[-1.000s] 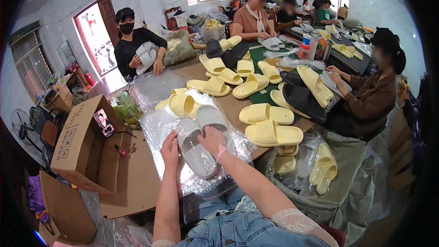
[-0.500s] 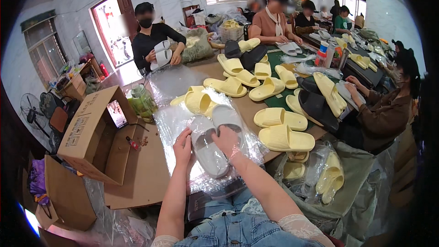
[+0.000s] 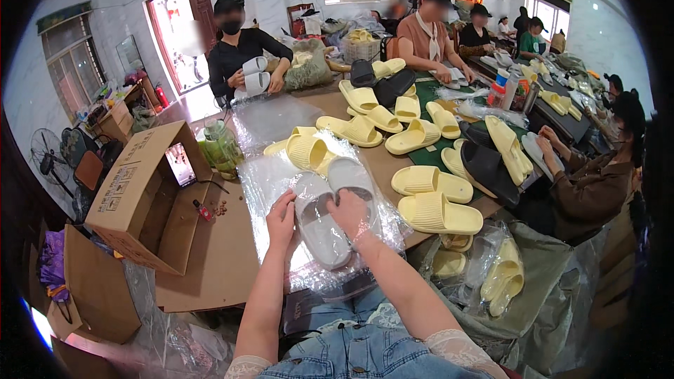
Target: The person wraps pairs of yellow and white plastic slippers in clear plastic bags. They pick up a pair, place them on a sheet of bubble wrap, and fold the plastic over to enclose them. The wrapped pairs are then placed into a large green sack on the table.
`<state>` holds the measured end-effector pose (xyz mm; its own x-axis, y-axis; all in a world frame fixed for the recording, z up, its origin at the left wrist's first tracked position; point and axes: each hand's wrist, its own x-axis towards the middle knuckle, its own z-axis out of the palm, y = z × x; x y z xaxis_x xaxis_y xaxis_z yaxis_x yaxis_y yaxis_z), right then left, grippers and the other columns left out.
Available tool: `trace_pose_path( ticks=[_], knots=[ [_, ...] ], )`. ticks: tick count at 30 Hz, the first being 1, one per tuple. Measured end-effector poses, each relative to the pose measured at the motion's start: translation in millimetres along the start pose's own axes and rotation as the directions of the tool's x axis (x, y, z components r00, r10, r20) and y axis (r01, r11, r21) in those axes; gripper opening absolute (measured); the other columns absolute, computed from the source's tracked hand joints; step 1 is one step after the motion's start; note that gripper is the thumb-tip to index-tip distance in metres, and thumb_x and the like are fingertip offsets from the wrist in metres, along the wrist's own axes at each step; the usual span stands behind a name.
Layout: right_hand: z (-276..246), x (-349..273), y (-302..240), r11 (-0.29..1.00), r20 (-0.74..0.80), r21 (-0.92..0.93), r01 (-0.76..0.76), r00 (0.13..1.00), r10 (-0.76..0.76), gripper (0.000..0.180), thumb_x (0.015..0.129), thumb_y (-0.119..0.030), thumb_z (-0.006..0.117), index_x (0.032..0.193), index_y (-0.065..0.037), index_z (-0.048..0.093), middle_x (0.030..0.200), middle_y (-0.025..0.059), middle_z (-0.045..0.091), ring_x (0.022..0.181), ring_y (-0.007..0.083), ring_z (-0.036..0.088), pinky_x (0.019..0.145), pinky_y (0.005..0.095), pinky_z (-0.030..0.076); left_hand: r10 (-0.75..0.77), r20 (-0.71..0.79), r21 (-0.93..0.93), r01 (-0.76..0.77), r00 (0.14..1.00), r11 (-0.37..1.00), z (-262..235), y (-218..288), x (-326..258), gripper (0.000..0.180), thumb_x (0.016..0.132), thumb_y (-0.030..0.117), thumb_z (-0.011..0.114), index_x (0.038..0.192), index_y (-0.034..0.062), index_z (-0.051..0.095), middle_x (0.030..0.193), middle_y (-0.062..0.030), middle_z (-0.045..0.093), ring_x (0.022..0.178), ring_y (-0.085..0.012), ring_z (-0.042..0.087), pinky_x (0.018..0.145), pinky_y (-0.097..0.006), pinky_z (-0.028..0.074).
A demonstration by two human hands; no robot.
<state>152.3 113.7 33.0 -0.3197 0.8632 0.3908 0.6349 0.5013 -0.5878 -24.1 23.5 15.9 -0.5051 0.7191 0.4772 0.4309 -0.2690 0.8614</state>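
Seemingly smooth grey foam slippers (image 3: 330, 214) on crinkled plastic (image 3: 263, 182).

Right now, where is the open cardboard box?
In the head view, the open cardboard box lies on its side at the table's left, left of the left hand, beside the green jar.

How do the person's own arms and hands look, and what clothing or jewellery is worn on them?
Both forearms are bare, entering from the lower edge. The left hand and right hand wear no gloves; I see no ring. A thin band seems to circle the right wrist, too small to tell more. Near the elbows, short white lace sleeve edges show, above a blue denim garment with buttons.
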Motion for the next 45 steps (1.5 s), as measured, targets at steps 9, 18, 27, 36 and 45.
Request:
trace_pose_path(
  ticks=[9,18,27,36,45],
  knots=[
    [1,1,0,1.0,0.008,-0.022,0.002,1.0,-0.002,0.038,0.084,-0.038,0.065,0.091,-0.001,0.061,0.088,0.0224,0.066,0.084,0.0406,0.066,0.077,0.0515,0.051,-0.021,0.004,0.013,0.021,1.0,1.0,0,3,1,0.026,0.093,0.004,0.057,0.115,0.003,0.07,0.13,-0.0145,0.063,0.124,-0.0249,0.057,0.107,-0.034,0.041],
    [0,0,-1,0.999,-0.005,-0.037,0.013,1.0,-0.013,0.039,0.085,-0.039,0.065,0.09,-0.001,0.061,0.088,0.0222,0.066,0.083,0.0407,0.066,0.077,0.0512,0.052,-0.02,0.002,-0.001,0.02,1.0,1.0,1,1,1,0.025,0.093,0.005,0.058,0.114,0.0022,0.07,0.13,-0.0147,0.063,0.124,-0.0253,0.057,0.107,-0.035,0.042],
    [-1,0,-3,1.0,0.001,0.011,-0.006,1.0,0.006,0.038,0.085,-0.038,0.064,0.09,-0.001,0.061,0.089,0.0222,0.066,0.082,0.0414,0.066,0.077,0.052,0.051,-0.01,0.002,0.003,0.01,1.0,1.0,-2,-5,2,0.026,0.093,0.007,0.059,0.116,0.0041,0.07,0.129,-0.0146,0.064,0.124,-0.0262,0.057,0.107,-0.036,0.042],
    [4,1,3,1.0,-0.041,0.0,0.029,0.999,-0.029,0.038,0.084,-0.039,0.066,0.089,-0.001,0.061,0.086,0.0221,0.066,0.08,0.0412,0.066,0.075,0.052,0.052,-0.012,-0.003,-0.024,0.012,1.0,1.0,1,-4,2,0.025,0.092,0.006,0.059,0.114,0.0022,0.07,0.129,-0.0146,0.064,0.124,-0.0265,0.057,0.108,-0.036,0.041],
    [4,1,3,0.999,-0.035,0.007,0.032,0.999,-0.032,0.038,0.084,-0.038,0.065,0.089,-0.001,0.062,0.085,0.0222,0.066,0.08,0.0408,0.066,0.074,0.0517,0.052,-0.01,-0.003,0.0,0.01,1.0,1.0,0,-3,2,0.025,0.092,0.005,0.059,0.114,0.0032,0.071,0.129,-0.0149,0.064,0.124,-0.0259,0.057,0.107,-0.036,0.042]
  ],
)
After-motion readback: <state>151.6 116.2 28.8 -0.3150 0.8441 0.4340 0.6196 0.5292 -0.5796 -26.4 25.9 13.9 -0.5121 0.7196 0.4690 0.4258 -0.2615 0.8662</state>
